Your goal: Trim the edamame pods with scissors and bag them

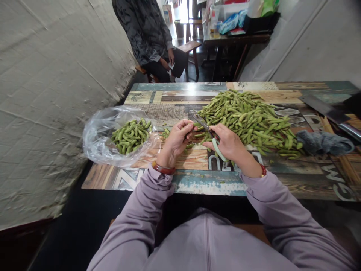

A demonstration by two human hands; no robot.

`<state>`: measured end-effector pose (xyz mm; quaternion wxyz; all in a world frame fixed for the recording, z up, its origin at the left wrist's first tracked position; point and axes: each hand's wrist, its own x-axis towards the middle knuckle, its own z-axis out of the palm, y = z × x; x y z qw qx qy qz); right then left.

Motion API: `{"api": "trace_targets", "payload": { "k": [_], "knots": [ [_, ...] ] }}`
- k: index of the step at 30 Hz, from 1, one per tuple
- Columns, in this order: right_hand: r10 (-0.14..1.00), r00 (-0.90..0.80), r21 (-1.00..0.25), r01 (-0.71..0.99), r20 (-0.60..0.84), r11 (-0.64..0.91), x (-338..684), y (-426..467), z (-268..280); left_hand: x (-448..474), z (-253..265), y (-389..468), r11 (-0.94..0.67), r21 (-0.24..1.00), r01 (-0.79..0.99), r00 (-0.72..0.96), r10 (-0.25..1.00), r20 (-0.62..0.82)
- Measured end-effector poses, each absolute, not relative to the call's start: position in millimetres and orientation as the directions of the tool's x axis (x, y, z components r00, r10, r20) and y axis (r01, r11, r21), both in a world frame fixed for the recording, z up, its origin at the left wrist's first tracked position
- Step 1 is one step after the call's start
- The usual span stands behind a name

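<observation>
Head view: your left hand [178, 138] has its fingers pinched on a green pod [197, 124], just left of the heap [242, 120] on the table [194, 182]; your right hand's [229, 142] fingers curl round the scissors [219, 150], blade gap unclear. Angle the blades away from your fingertips, trimming only the pod's end.

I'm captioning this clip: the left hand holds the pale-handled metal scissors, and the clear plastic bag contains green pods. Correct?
Wrong hand: the head view shows the right hand holding the pale-handled metal scissors. The clear plastic bag does contain green pods.
</observation>
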<state>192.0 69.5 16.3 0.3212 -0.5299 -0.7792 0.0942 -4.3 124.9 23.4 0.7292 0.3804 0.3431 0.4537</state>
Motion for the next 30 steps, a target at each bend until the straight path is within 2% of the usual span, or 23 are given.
{"api": "trace_targets", "payload": {
  "k": [5,12,21,25,30],
  "knots": [
    [0.878,-0.218,-0.505,0.748,0.425,0.431,192.3,71.2,15.1,-0.6,22.6,121.0,0.322,0.862,-0.391,0.406,0.901,-0.153],
    [0.863,-0.259,-0.492,0.734,0.433,0.468,192.7,72.0,15.5,-1.7,24.4,122.0,0.288,0.881,-0.375,0.386,0.913,-0.134],
    [0.873,-0.328,-0.423,0.777,0.361,0.466,193.8,71.1,15.1,-4.1,27.7,125.8,0.25,0.898,-0.362,0.274,0.949,-0.154],
    [0.862,-0.347,-0.443,0.749,0.37,0.492,195.2,72.2,14.9,-7.2,29.4,127.2,0.242,0.889,-0.389,0.221,0.961,-0.165],
    [0.873,-0.268,-0.486,0.745,0.408,0.456,196.7,74.0,13.8,-35.7,49.0,125.0,0.229,0.879,-0.419,0.115,0.973,-0.199]
  ]
}}
